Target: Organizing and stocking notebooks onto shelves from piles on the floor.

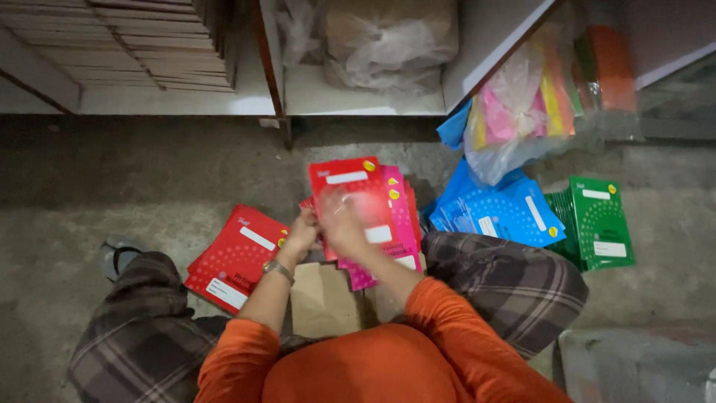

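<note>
I sit on the concrete floor with my knees apart. My left hand [301, 233], with a wristwatch, grips the left edge of a red notebook [349, 183] on top of a red and pink pile [399, 216] in front of me. My right hand [341, 222] is blurred and lies over the same notebook's cover, its fingers on it. A second pile of red notebooks [237, 257] lies by my left knee. Blue notebooks [501, 213] and green notebooks [597, 222] lie stacked to the right.
A brown cardboard piece [322, 298] lies between my legs. White shelves [365, 101] stand ahead, with stacked books at upper left and plastic-wrapped bundles in the middle. A clear bag of coloured notebooks [526, 104] leans at upper right. A sandal [118, 256] shows at left.
</note>
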